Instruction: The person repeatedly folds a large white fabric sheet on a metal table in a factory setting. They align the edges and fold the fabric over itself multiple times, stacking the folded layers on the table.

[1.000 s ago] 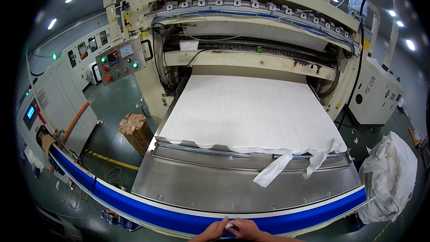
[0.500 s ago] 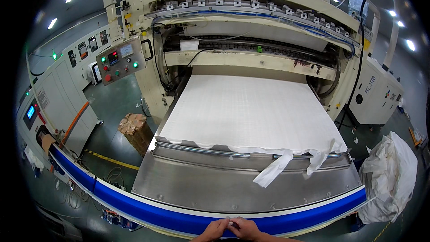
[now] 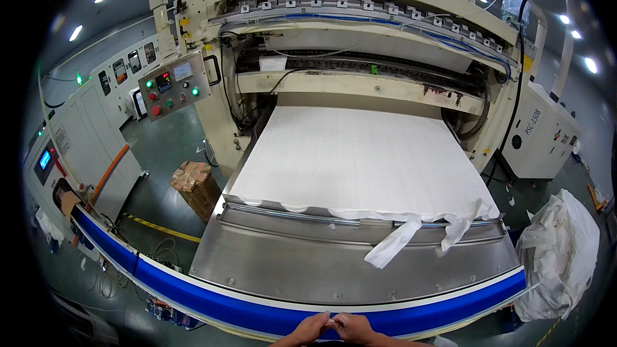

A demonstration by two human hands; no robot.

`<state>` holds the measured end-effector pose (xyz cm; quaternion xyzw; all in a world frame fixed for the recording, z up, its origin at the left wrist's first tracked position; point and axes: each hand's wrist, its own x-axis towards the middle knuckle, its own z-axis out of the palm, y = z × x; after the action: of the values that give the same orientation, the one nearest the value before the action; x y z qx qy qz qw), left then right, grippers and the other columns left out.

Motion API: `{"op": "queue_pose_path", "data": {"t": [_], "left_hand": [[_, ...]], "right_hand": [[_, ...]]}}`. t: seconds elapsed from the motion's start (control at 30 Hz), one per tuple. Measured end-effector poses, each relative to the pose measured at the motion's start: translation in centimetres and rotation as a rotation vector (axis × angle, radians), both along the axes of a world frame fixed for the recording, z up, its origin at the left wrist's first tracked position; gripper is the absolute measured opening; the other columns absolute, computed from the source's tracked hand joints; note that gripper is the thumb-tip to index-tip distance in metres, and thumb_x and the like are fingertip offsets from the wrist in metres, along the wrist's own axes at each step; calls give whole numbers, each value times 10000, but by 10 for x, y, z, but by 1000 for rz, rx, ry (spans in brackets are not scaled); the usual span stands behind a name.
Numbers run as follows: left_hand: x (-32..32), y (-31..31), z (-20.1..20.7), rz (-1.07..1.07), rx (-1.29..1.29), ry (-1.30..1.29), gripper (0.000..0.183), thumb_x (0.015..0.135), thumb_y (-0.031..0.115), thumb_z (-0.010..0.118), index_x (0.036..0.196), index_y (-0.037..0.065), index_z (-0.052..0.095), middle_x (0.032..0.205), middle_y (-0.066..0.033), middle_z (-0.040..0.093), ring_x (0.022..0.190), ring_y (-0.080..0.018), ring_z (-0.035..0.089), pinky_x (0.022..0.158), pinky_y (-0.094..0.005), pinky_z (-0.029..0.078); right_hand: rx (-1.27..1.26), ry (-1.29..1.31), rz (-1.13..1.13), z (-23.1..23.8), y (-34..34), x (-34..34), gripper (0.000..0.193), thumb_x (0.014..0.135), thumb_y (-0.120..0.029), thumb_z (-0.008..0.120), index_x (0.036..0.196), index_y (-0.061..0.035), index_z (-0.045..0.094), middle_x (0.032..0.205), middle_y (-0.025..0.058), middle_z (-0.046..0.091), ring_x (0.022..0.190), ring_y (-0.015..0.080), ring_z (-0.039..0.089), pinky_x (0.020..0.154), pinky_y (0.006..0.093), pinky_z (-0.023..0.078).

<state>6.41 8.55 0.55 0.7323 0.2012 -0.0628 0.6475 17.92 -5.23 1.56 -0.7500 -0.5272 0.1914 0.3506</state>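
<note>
- From my end: left hand (image 3: 310, 328) and right hand (image 3: 354, 327) at the bottom edge, side by side, fingertips meeting.
- Both curled nearly closed; I see a small pale bit (image 3: 331, 322) pinched between them. Too small to say what it is.
- That bit sits over the near side of the blue band (image 3: 450, 307) as I view it; can't say if the hands touch the band.
- White sheet (image 3: 347, 160) lies flat on the machine bed, no hand on it. It runs back under the beige machine (image 3: 379, 87).
- Its near edge is ragged by the rod (image 3: 289, 214); a strip (image 3: 393, 244) trails down onto the steel plate (image 3: 289, 266), another hanging piece (image 3: 455, 228) to its right.
- Panel (image 3: 173, 87) at left, lamps lit, out of reach from here by my read.
- White heap (image 3: 556, 254) on the right, past the plate's end.
- Step, my guess: a pause at the front, fiddling with the bit while the sheet lies there.
- Next move calls for parting the fingers, ridding them of the bit, then a reach across the plate to the loose strips; they'd tear easily, I'd judge, so a light pinch.
</note>
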Motion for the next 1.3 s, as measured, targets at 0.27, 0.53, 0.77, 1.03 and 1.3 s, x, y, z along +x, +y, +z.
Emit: {"op": "queue_pose_path", "data": {"t": [0.27, 0.53, 0.77, 1.03, 1.3], "left_hand": [[2, -8, 2, 68, -390, 205, 528, 983, 509, 251, 762, 113, 522, 667, 34, 427, 571, -106, 331, 531, -257, 260], [-2, -9, -5, 70, -159, 67, 533, 988, 492, 257, 790, 84, 538, 679, 26, 440, 619, -125, 394, 576, -282, 331], [-1, -7, -1, 105, -180, 194, 601, 974, 516, 257, 728, 49, 544, 661, -19, 495, 614, -151, 428, 575, -308, 352], [-4, -6, 10, 50, -112, 286, 629, 966, 534, 237, 741, 41, 554, 672, -45, 509, 629, -174, 446, 612, -326, 373], [-12, 2, -10, 251, -105, 69, 491, 995, 380, 318, 852, 3, 598, 739, -87, 602, 671, -173, 569, 635, -311, 461]], "right_hand": [[-53, 38, 53, 13, -2, 5, 231, 889, -320, 565, 903, -98, 627, 832, 119, 649, 779, 308, 640, 637, 389, 507], [-162, 119, 36, 4, 0, 5, 253, 903, -332, 537, 929, -97, 627, 880, 134, 652, 797, 320, 636, 670, 407, 499], [29, 39, 13, 10, 0, 1, 260, 885, -352, 569, 977, -117, 629, 907, 124, 650, 782, 314, 639, 637, 404, 507], [-113, 82, 117, 0, -2, 0, 220, 898, -328, 545, 936, -126, 624, 873, 110, 648, 765, 328, 631, 630, 415, 502], [-119, 241, 80, 18, 4, 4, 294, 939, -338, 469, 985, -75, 590, 935, 155, 624, 876, 340, 605, 730, 418, 481]]}}
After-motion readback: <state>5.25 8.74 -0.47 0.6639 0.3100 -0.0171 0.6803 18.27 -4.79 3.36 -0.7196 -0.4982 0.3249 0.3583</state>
